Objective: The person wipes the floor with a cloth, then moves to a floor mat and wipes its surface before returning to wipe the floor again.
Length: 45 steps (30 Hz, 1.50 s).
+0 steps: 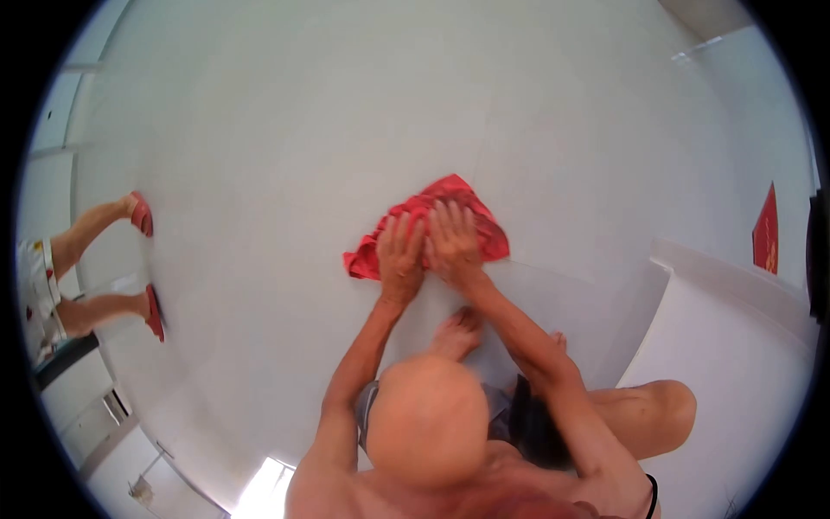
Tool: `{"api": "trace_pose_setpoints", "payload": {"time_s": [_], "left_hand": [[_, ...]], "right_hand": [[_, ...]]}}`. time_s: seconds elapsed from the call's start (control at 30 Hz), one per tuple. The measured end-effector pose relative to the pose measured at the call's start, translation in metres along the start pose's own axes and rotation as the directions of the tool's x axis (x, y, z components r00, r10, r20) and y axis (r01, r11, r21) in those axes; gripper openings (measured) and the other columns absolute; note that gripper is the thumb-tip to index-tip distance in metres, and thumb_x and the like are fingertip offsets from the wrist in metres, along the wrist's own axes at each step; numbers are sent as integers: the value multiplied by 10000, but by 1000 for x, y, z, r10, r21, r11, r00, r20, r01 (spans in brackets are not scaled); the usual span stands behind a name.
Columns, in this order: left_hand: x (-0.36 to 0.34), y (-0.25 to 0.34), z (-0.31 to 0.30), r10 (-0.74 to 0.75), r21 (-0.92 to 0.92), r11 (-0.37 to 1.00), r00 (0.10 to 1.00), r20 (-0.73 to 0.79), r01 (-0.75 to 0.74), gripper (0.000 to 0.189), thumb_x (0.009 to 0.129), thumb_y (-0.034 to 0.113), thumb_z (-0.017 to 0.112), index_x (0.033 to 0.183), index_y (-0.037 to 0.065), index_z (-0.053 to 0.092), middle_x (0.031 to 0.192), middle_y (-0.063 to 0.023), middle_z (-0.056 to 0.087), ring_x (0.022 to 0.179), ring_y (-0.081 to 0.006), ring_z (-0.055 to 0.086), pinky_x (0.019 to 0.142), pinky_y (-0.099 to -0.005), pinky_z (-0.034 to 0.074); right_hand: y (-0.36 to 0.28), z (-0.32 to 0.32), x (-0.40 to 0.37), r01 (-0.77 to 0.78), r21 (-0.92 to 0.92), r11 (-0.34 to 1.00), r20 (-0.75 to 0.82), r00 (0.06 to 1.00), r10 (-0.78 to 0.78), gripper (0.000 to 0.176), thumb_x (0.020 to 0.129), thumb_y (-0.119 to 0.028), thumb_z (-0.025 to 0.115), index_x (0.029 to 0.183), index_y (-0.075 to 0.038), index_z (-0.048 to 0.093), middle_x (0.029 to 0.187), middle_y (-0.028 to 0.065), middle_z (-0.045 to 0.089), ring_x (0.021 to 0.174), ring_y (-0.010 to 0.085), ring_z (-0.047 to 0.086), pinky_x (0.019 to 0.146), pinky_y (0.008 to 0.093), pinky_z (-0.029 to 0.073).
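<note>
A crumpled red cloth [488, 232] lies on the pale grey floor [294, 130] in front of me. My left hand [402, 255] rests flat on its left half, fingers stretched forward. Beside it, my right hand [454, 242] presses on the middle of the cloth with its fingers also extended. The two hands are close together, the thumbs nearly meeting. Parts of the cloth are hidden beneath the palms. One of my bare feet [458, 333] stands just behind the hands, and a bent knee [428, 415] rises between my arms.
At the left, another person's legs [91, 227] end in red slippers [154, 313]. A white block with a raised edge [718, 346] stands on my right. Farther right is a red panel with yellow marks [766, 232]. White cabinets or walls line the left side.
</note>
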State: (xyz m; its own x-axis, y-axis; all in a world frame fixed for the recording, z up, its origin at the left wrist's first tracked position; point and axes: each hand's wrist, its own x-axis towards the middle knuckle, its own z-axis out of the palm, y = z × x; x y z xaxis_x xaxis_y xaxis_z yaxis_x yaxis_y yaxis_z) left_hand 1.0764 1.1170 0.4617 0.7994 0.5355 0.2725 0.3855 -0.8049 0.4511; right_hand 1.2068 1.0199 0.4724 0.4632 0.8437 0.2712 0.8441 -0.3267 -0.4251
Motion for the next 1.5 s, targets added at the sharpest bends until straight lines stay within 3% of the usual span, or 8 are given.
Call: {"api": "trace_pose_setpoints", "payload": {"time_s": [0.2,0.37,0.63,0.77,0.83,1.17,1.3,1.5], "left_hand": [[115,-85,4,-37,85,996,999,-29,39,574,993,76,684,1558,88,585,1643,-199,512,1526,-461,447,1208,-582,372],[116,-61,7,-92,52,994,996,1,92,553,1010,95,672,1557,82,592,1664,-198,494,1548,-446,417,1223,-579,338],[133,4,7,273,-87,960,959,81,-266,523,984,130,705,1503,93,653,1638,-172,546,1549,-430,449,1230,-571,360],[198,-24,-27,390,-102,920,910,140,-379,510,1011,113,644,1521,101,636,1643,-168,538,1558,-420,436,1242,-570,345],[132,3,12,410,-74,912,900,151,-403,523,1023,119,638,1545,109,612,1663,-168,514,1575,-429,405,1252,-584,325],[98,-6,-21,454,-230,883,867,205,-409,486,1023,114,617,1508,106,645,1641,-185,530,1540,-456,440,1220,-602,361],[48,35,-13,569,-374,802,785,245,-465,522,998,127,631,1519,98,629,1662,-186,502,1565,-446,415,1237,-601,347],[80,93,45,739,-532,635,642,205,-561,526,980,116,637,1505,87,615,1650,-182,501,1576,-429,399,1252,-572,343]], "right_hand": [[2,40,145,-5,-22,1000,-9,1000,5,539,992,-215,683,1449,64,617,1550,251,588,1471,434,515,1250,616,344],[4,29,134,-31,-121,992,-8,999,31,502,994,-188,680,1421,71,628,1517,250,615,1452,426,539,1244,601,366],[14,-20,60,-387,-131,913,-294,894,337,519,997,-176,666,1451,67,603,1550,255,596,1453,435,550,1232,621,374],[-5,-29,124,-442,-147,885,-354,859,370,512,1024,-214,641,1458,53,597,1550,246,589,1468,423,521,1248,604,350],[15,-16,42,-424,-127,897,-387,854,348,516,1031,-228,637,1462,52,594,1546,247,589,1471,420,511,1255,599,340],[-45,-18,9,-562,-133,816,-368,793,486,496,1047,-224,633,1461,48,600,1561,243,582,1488,416,507,1259,594,344],[-54,-36,-73,-681,-188,707,-405,710,576,497,1045,-222,626,1469,37,612,1555,229,601,1489,409,522,1254,597,357],[16,-58,-105,-776,-176,606,-519,596,612,480,1055,-233,593,1444,44,641,1546,238,612,1470,426,539,1241,608,367]]}}
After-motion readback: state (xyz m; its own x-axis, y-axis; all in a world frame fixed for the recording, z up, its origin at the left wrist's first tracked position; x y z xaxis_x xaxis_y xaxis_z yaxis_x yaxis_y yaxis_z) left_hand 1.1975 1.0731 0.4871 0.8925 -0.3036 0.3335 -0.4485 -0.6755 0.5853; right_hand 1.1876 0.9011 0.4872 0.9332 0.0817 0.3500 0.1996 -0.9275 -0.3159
